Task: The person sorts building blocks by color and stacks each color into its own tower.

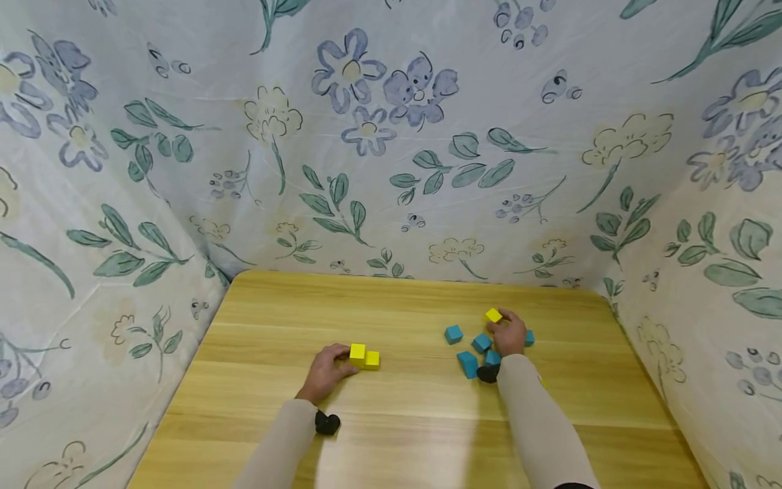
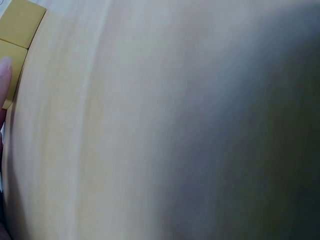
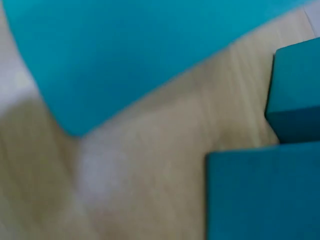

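Observation:
Two yellow blocks sit side by side on the wooden table, a left block (image 1: 357, 356) and a right block (image 1: 372, 360). My left hand (image 1: 326, 375) holds the left one between thumb and fingers. In the left wrist view, the thumb (image 2: 4, 80) overlaps a yellow block (image 2: 12, 65) at the edge. My right hand (image 1: 510, 334) pinches another yellow block (image 1: 493, 315) at its fingertips, above several blue blocks. These include a cube (image 1: 453, 334), a second cube (image 1: 481, 343) and a larger angled block (image 1: 468, 365). The right wrist view shows blue blocks (image 3: 265, 195) close up, without the hand.
One blue block (image 1: 529, 337) lies right of my right hand, partly hidden. A bit of yellow (image 1: 542, 382) shows beside the right sleeve. Flower-printed cloth (image 1: 379, 204) rises behind the table (image 1: 391, 435) and along both sides.

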Demonstrator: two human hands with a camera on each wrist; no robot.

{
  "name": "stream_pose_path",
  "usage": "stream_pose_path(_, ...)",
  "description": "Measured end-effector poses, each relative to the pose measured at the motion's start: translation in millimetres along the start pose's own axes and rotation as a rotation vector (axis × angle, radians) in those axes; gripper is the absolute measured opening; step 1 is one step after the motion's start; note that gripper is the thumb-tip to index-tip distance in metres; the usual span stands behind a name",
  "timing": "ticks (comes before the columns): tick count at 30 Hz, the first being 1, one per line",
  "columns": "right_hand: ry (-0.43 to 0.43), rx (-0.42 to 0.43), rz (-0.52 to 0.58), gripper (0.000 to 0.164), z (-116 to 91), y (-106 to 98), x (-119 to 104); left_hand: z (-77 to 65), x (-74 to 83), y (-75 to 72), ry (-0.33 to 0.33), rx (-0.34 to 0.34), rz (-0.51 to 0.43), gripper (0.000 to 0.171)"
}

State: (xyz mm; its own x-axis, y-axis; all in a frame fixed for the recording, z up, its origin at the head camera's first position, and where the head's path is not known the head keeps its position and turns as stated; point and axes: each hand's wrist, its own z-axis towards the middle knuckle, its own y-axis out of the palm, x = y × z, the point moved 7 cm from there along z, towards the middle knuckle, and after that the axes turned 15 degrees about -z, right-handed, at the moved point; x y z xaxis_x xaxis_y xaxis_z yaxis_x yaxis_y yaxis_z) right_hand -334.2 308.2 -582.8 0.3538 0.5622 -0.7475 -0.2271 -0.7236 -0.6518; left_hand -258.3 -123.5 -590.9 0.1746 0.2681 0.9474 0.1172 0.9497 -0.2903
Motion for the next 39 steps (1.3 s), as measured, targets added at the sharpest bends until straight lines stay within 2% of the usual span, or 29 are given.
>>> stream_pose_path(13,0.011,0.012,0.043,0.052,-2.8,1.5,6.9,0.8,-2.0,1.5,0.003,0.004,0.009,0.036)
stream_pose_path(27,0.007,-0.029,0.154,0.054,0.4,5.1,12.2,-0.1,-0.8,1.5,-0.001,0.0,0.024,0.036)
stream_pose_path(39,-0.001,-0.001,0.123,0.05,-3.8,3.4,8.5,-0.3,1.5,1.7,-0.008,-0.002,0.007,0.037)
